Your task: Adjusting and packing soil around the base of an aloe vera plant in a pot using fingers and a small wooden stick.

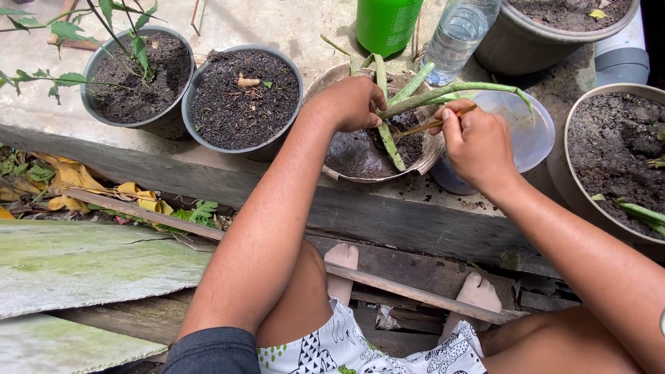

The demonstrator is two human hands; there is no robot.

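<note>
On the far left, a dark pot point(138, 79) full of soil stood on the concrete surface point(277, 24), and a thin leafy plant point(104, 28) grew out of it. Just beside it on the right was a second dark pot point(242, 97) of soil, with a small pale root piece point(248, 82) lying on top. Below these pots, yellow dry leaves point(83, 194) lay on the ground next to old grey boards point(76, 263). Next came a light brown pot point(377, 149) holding dark soil. The left hand point(353, 104) was closed around the long green plant stems point(415, 93) over this pot. Some stems pointed down into the soil and one bent away to the right. The right hand point(478, 142) was just beside the left hand and pinched a thin brown stick point(433, 126), which pointed at the stems. Under the right hand sat a clear plastic bowl point(530, 131). Behind the hands stood a green bottle point(386, 24) and a clear water bottle point(457, 34), close together. A grey pot point(547, 41) with soil stood at the top right. At the far right edge was a big pale pot point(609, 152) of soil with a green leaf point(641, 213) in it. Lower down, two bare feet point(415, 277) rested on the wooden boards.
</note>
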